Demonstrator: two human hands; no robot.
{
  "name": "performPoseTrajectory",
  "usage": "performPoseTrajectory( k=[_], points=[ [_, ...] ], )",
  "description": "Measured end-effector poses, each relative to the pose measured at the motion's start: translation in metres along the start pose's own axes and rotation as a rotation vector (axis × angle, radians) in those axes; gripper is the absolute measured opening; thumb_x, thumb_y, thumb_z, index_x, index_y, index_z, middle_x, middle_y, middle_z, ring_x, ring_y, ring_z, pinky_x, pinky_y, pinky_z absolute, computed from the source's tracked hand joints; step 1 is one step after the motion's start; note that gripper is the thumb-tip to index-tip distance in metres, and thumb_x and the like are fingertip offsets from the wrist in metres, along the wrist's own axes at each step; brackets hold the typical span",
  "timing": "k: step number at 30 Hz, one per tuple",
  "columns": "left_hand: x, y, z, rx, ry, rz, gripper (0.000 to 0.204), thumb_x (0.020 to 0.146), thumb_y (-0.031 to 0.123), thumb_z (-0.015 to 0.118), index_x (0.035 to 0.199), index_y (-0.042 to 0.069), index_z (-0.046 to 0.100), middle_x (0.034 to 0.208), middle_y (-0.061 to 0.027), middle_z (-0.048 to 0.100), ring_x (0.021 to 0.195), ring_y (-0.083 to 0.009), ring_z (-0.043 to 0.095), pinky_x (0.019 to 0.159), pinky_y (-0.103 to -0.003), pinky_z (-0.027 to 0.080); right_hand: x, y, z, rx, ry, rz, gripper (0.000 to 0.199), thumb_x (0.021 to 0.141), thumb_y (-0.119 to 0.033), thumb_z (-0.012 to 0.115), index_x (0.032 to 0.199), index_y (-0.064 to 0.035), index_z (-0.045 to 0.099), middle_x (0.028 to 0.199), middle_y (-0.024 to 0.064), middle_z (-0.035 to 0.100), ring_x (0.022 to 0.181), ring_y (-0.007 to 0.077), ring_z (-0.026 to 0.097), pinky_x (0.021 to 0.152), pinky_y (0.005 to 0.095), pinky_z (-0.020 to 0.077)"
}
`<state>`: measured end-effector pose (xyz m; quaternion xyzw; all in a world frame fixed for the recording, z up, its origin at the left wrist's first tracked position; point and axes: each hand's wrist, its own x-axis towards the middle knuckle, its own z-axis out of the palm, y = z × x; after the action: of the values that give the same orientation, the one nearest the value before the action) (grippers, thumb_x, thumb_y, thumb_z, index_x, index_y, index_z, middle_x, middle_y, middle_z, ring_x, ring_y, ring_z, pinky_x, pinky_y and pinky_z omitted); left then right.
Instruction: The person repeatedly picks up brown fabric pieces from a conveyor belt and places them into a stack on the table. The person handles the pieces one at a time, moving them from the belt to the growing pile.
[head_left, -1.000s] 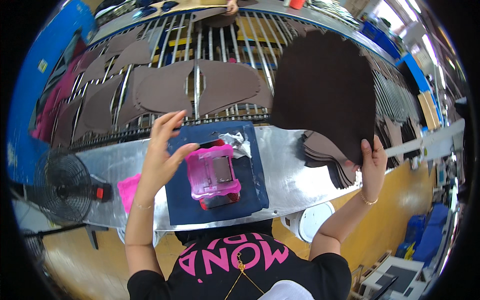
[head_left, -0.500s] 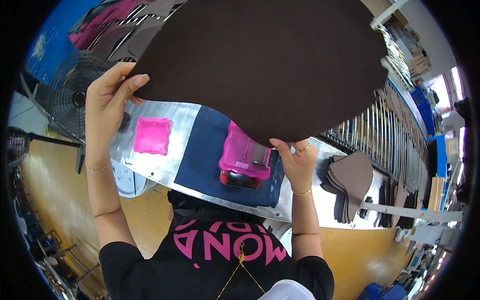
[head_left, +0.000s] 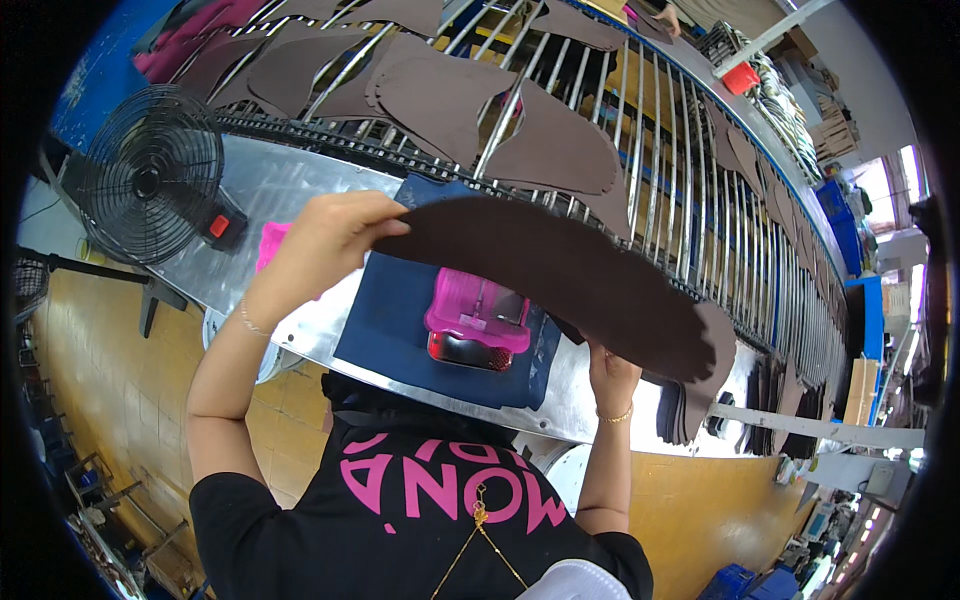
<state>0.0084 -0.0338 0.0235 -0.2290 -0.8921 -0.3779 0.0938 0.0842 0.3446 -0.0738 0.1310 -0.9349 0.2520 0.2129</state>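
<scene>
One round, black, wire-caged fan [head_left: 150,175] with a red switch is standing at the left end of the silvery sheet-metal counter [head_left: 262,175]. Right of it, a bright pink plastic tray [head_left: 273,243] is lying partly hidden behind the left forearm. The left hand [head_left: 340,240] is pinching the left tip of a dark brown, flexible, flat piece with a scalloped right end [head_left: 560,265]; this piece is arching above the counter, across the middle. Below it, a dark blue rectangular sheet [head_left: 385,325] is lying flat, bearing a pink wavy-edged plastic holder [head_left: 465,310] that is sitting over a glossy black-and-red object [head_left: 470,351]. The right hand [head_left: 612,372] is standing at the piece's near edge; its fingertips are hiding behind the material, so I cannot tell whether it is pinching. Beyond the counter, a metal-rod rack [head_left: 503,128] is carrying flat brown cut shapes [head_left: 430,95]. Farther right, a stack of similar brown shapes [head_left: 680,412] is resting near the scalloped end
</scene>
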Motion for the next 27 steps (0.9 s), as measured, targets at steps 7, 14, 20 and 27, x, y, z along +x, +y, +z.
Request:
performPoseTrajectory(
  k=[7, 14, 20, 27],
  points=[
    [0.031, 0.035, 0.059, -0.047, -0.182, 0.269, 0.012, 0.075, 0.007, 0.069, 0.087, 0.006, 0.065, 0.075, -0.0087, 0.058, 0.066, -0.0289, 0.060, 0.057, -0.035, 0.048, -0.047, 0.021, -0.068, 0.097, 0.114, 0.371, 0.016, 0.072, 0.000, 0.074, 0.086, -0.0032, 0.067, 0.078, 0.0066, 0.065, 0.073, 0.0207, 0.060, 0.076, 0.0289, 0.0443],
    [0.080, 0.075, 0.106, -0.097, -0.206, 0.500, 0.005, 0.073, 0.009, 0.069, 0.077, 0.009, 0.067, 0.084, -0.0032, 0.054, 0.080, -0.0228, 0.058, 0.064, -0.035, 0.047, -0.078, 0.037, -0.156, 0.238, 0.105, 0.738, 0.014, 0.084, -0.002, 0.066, 0.097, 0.0024, 0.064, 0.080, 0.0009, 0.061, 0.073, 0.0090, 0.050, 0.069, 0.0236, 0.0434],
    [0.185, 0.118, 0.084, 0.054, 0.190, 0.838, 0.005, 0.069, 0.006, 0.066, 0.073, 0.008, 0.066, 0.092, -0.0064, 0.051, 0.093, -0.0246, 0.051, 0.080, -0.036, 0.042, 0.007, 0.020, -0.146, 0.298, 0.424, 0.441, 0.031, 0.089, -0.008, 0.063, 0.116, 0.0015, 0.054, 0.097, 0.0024, 0.059, 0.082, 0.0069, 0.052, 0.074, 0.0213, 0.0432],
    [0.238, 0.143, 0.065, 0.601, 0.437, 0.963, 0.017, 0.070, 0.022, 0.070, 0.086, 0.016, 0.069, 0.112, -0.0022, 0.054, 0.109, -0.0227, 0.052, 0.090, -0.040, 0.042, 0.120, 0.044, -0.035, 0.548, 0.229, 0.526, 0.011, 0.091, -0.010, 0.059, 0.094, -0.0019, 0.052, 0.063, 0.0018, 0.054, 0.046, 0.0054, 0.050, 0.040, 0.0197, 0.0402]
  ],
)
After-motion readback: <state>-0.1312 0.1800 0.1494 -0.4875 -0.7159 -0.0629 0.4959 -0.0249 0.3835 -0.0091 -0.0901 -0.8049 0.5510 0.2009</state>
